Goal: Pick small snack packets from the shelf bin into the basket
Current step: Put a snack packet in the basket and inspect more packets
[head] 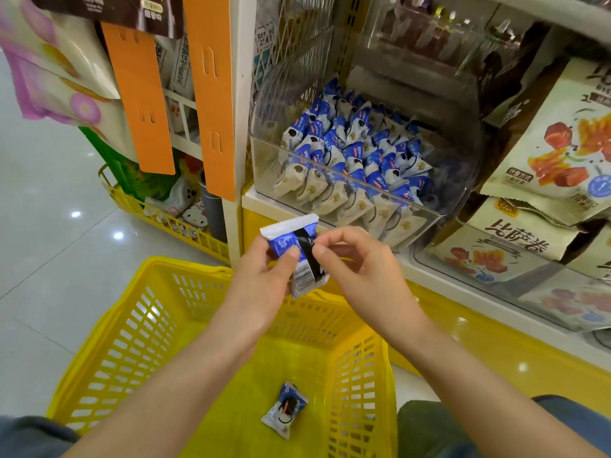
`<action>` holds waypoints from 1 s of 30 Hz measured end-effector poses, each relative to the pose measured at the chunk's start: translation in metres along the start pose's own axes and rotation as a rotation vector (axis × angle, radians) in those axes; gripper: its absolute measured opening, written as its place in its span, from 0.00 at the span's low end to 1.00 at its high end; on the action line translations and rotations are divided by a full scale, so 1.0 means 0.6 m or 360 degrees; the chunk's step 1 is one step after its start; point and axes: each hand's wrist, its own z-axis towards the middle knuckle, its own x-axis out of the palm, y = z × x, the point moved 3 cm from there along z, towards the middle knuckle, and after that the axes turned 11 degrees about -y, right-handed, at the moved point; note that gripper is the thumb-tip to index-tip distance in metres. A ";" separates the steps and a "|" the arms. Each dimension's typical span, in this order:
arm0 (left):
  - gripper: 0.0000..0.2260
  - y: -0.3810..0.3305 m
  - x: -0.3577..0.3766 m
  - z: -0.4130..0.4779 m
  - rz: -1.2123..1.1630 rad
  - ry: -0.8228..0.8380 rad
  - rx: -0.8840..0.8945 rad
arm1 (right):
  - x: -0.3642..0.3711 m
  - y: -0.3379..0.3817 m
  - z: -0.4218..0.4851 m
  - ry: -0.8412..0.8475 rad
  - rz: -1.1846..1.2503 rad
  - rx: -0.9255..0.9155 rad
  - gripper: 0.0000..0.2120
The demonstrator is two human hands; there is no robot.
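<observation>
Hands meet over a yellow slotted plastic basket (109,328), both on one small blue-and-white foil snack packet (287,231) with a black band across it. The left hand (261,282) grips the packet's left side, thumb curled over the front and the other fingers hidden behind it. The right hand (360,269) pinches the packet's right edge between thumb and forefinger, its remaining fingers loosely curled. The packet stands roughly upright, crimped edge on top, above the basket's far rim and just in front of the white shelf (248,198). A second small packet (285,409) of the same kind lies flat on the basket floor, toward the near right side and apart from the walls. Behind the hands, on the shelf, a clear plastic bin (264,166) holds many more blue-and-white packets (350,150), packed in leaning rows. To the right of the bin, large cream snack bags (562,137) printed with red and orange pieces lie stacked. To the left, two orange cardboard strips (139,94) hang down above a yellow mesh side rack (172,223) filled with toys and bags. Below it all, pale glossy floor tiles (49,209) reflect spots of light
</observation>
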 end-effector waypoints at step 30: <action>0.12 -0.001 -0.007 0.007 0.1018 0.0043 0.0891 | 0.026 -0.015 -0.018 0.0073 0.0063 0.0015 0.10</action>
